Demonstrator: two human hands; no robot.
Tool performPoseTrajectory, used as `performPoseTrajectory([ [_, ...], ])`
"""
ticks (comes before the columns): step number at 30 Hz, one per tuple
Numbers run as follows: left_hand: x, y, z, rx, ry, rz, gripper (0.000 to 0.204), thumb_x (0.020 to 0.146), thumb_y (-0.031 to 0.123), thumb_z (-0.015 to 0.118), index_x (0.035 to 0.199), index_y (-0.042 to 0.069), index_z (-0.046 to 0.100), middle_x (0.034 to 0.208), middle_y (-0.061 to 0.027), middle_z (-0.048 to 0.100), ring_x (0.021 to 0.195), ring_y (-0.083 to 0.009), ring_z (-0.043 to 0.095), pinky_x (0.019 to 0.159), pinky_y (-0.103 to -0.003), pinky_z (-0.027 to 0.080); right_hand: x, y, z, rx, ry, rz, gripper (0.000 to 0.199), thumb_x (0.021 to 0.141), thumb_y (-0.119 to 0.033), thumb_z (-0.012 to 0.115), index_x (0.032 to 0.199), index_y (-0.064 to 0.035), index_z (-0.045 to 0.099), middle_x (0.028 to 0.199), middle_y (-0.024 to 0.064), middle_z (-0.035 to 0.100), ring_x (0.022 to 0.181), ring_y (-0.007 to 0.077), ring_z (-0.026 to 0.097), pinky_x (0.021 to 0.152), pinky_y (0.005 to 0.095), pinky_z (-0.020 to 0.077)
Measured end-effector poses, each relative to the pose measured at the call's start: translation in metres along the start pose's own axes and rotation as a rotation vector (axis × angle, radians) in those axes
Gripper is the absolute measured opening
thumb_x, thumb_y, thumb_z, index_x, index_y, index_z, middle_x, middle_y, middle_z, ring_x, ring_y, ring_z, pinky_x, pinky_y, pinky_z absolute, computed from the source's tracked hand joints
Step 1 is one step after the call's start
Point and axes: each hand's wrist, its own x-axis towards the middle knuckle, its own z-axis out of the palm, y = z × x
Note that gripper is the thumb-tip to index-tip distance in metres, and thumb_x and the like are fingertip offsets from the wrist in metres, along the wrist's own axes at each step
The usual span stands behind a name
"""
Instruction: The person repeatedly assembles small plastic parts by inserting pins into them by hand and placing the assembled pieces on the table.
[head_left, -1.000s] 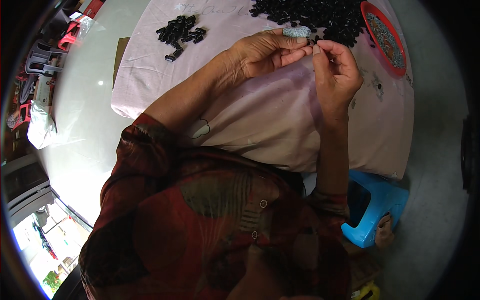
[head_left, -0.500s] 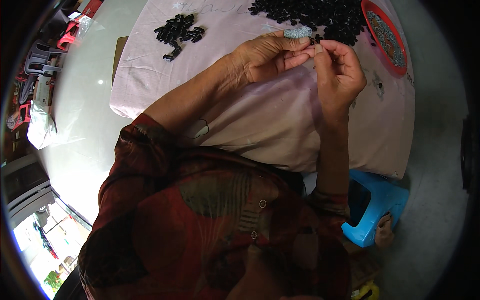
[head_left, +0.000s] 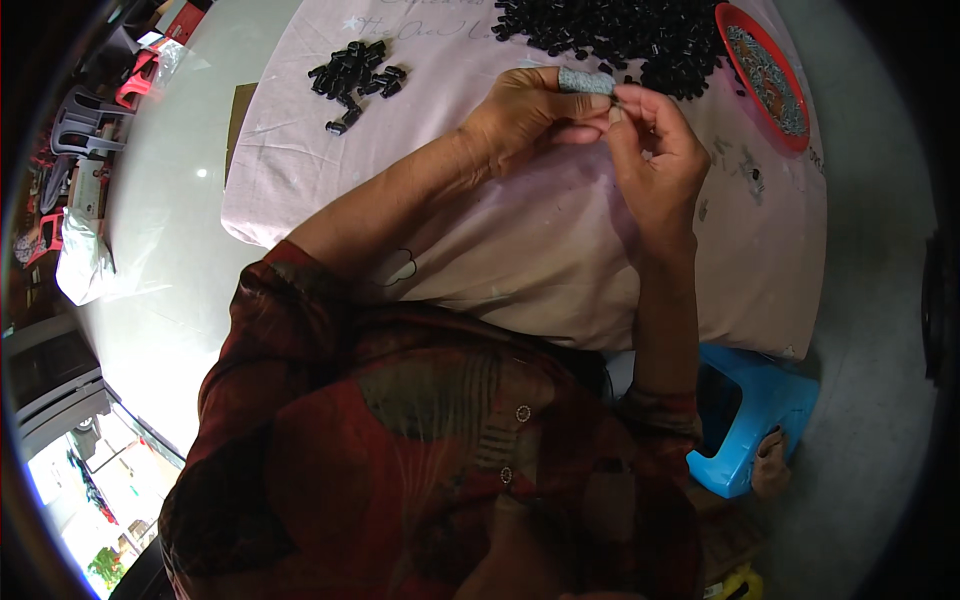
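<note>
My left hand [head_left: 525, 118] is closed, thumb and fingers pinched at the tips, with a pale grey wrap [head_left: 586, 82] round its index finger. Against it, my right hand [head_left: 660, 155] pinches with thumb and index finger. Between the fingertips of both hands a tiny dark piece [head_left: 614, 102] barely shows; the fingers cover most of it. Just beyond the hands spreads a large heap of small black plastic pieces [head_left: 630, 35]. A smaller cluster of the same black pieces [head_left: 352, 80] lies to the left of them.
A red oval tray [head_left: 803, 142] of small metal parts [head_left: 770, 80] stands at the far right. Loose metal bits [head_left: 748, 175] lie nearer on the pink tablecloth [head_left: 560, 225]. A blue plastic stool [head_left: 765, 410] is below the table's right edge; grey chairs [head_left: 82, 120] stand far left.
Both hands have shifted slightly left and a little nearer to me, and their fingertips have come closer together. The dark piece shows less between them now.
</note>
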Motion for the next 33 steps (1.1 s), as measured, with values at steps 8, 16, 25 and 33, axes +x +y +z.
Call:
performPoseTrajectory([
  [8, 0.008, 0.003, -0.004, 0.261, 0.048, 0.035, 0.017, 0.093, 0.004, 0.065, 0.107, -0.006, 0.066, 0.094, -0.0129, 0.073, 0.084, -0.0197, 0.072, 0.073, -0.027, 0.062, 0.000, 0.003, -0.013, -0.298, -0.158, -0.137, 0.024, 0.088, -0.001, 0.062, 0.110, -0.0036, 0.071, 0.087, 0.0062, 0.065, 0.070, 0.0140, 0.061, 0.060, 0.0268, 0.0492],
  [16, 0.072, 0.029, -0.002, 1.489, 0.125, 0.481, 0.021, 0.082, 0.026, 0.072, 0.100, 0.014, 0.076, 0.094, -0.0107, 0.073, 0.086, -0.0250, 0.072, 0.079, -0.036, 0.057, 0.006, -0.012, -0.022, -0.155, 0.054, 0.275, 0.014, 0.089, -0.004, 0.062, 0.102, 0.0012, 0.063, 0.085, 0.0029, 0.063, 0.075, 0.0087, 0.054, 0.072, 0.0247, 0.0467],
  [25, 0.084, 0.023, -0.013, 1.531, -0.017, 0.555, 0.023, 0.082, 0.027, 0.070, 0.099, 0.012, 0.074, 0.093, -0.0153, 0.072, 0.090, -0.0312, 0.070, 0.082, -0.040, 0.055, 0.005, -0.003, -0.022, -0.082, 0.170, 0.243, 0.013, 0.089, -0.006, 0.064, 0.099, 0.0018, 0.064, 0.085, 0.0054, 0.066, 0.075, 0.0109, 0.058, 0.069, 0.0258, 0.0475],
  [33, 0.042, 0.032, 0.002, 0.315, -0.159, 0.002, 0.014, 0.096, 0.016, 0.067, 0.103, 0.004, 0.066, 0.091, -0.0029, 0.069, 0.077, -0.0069, 0.061, 0.066, -0.019, 0.047, 0.007, -0.016, -0.019, 0.295, 0.202, 0.383, 0.016, 0.093, -0.008, 0.068, 0.107, -0.0010, 0.068, 0.093, 0.0007, 0.066, 0.077, 0.0029, 0.054, 0.062, 0.0181, 0.0422],
])
